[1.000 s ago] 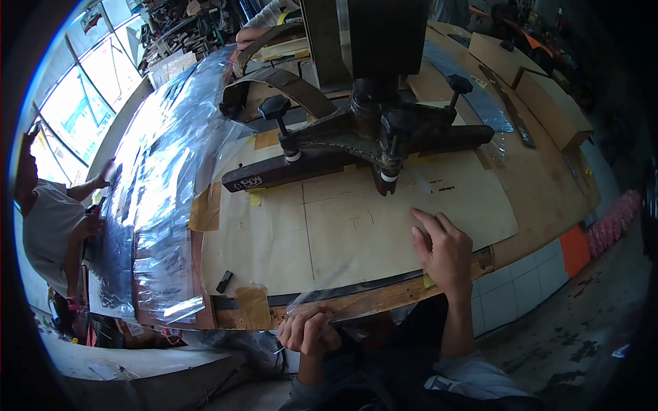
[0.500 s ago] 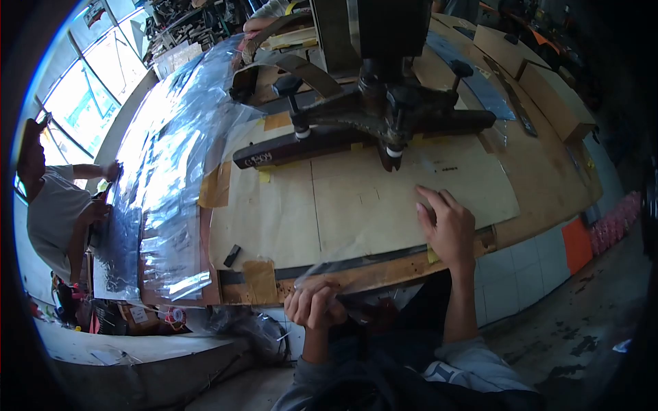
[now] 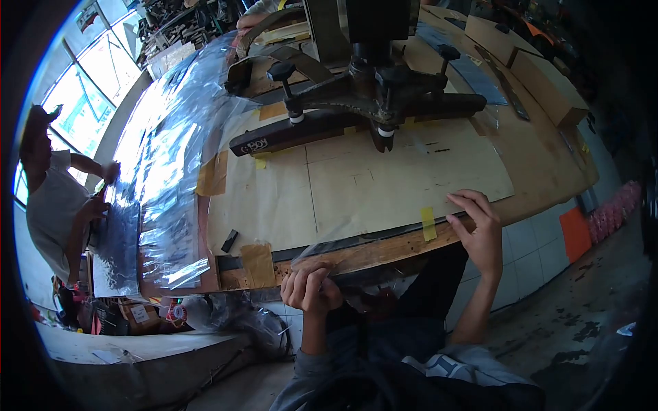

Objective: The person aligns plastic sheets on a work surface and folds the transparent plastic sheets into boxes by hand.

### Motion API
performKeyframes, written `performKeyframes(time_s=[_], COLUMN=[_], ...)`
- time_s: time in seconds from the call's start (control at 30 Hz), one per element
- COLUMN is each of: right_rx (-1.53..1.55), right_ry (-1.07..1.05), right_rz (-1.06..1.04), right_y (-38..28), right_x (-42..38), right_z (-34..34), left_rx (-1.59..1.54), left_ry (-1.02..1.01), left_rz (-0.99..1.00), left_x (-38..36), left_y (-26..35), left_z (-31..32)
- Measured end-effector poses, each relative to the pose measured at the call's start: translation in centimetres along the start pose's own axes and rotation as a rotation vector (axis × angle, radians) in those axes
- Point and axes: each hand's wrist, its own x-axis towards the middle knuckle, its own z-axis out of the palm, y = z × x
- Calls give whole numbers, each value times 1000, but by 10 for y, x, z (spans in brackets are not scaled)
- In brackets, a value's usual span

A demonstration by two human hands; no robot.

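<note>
Along the front edge of the workpiece, my left hand (image 3: 308, 286) is closed in a fist on thin clear plastic film (image 3: 336, 240), which stretches over the board's edge. My right hand (image 3: 478, 229) is at the right front edge, thumb and fingers apart with nothing visible between them. Under it lies a large cream paper sheet (image 3: 274, 198) with ruled pencil lines and small dark marks. Yellow tape (image 3: 428, 225) and brown tape (image 3: 258, 266) cross the sheet's front border. A small black block (image 3: 229, 240) rests at its left front corner.
A dark metal clamp (image 3: 377, 103) presses a black bar (image 3: 274, 140) across the sheet. Shiny plastic sheeting (image 3: 164, 144) covers the left side, where another person (image 3: 55, 198) works. Cardboard boxes (image 3: 548, 85) and a dark metal strip (image 3: 507, 89) lie at the right.
My right hand has moved right and slightly down, from over the sheet to its front edge, uncovering the yellow tape. My left hand stays closed at the front edge. The view has shifted slightly.
</note>
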Motion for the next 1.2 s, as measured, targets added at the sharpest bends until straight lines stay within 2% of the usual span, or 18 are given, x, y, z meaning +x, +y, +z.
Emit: performKeyframes(time_s=[0.4,1.2], right_rx=[-132,-140], right_ry=[77,178], right_rz=[0,-45], right_y=[3,7], right_x=[23,21], right_z=[25,31], left_rx=[30,25], left_ry=[16,65], left_rz=[42,47], left_x=[1,0], left_y=[1,-3], left_z=[2,5])
